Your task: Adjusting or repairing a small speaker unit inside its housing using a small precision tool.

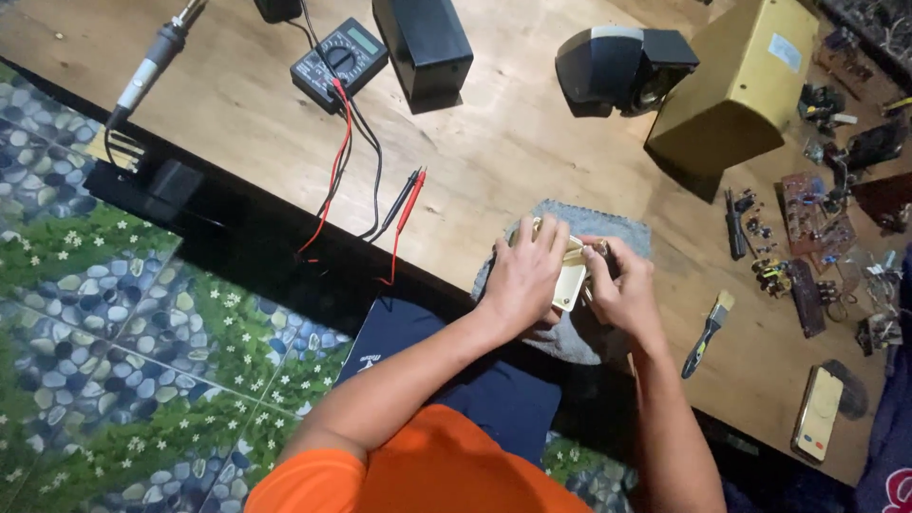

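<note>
- The left hand (522,277) is wrapped over a small cream-coloured boxy part (571,281), fingers curled on its top edge, so most of the part is hidden.
- The right hand (622,290) pinches the same part from the other side; what its fingertips grip is too small to make out, possibly a metal fitting.
- Both hands press together over a grey folded cloth (608,231) lying on the wooden table (494,142), near its front edge.
- Just right of them lies a small paintbrush with a dark handle (708,332).
- Farther right, loose circuit boards (807,214) blur together.
- At the far left, a black multimeter (338,61) trails red and black probe leads (404,204).
- A phone with a pale case (818,412) lies near the table's front-right edge.
</note>
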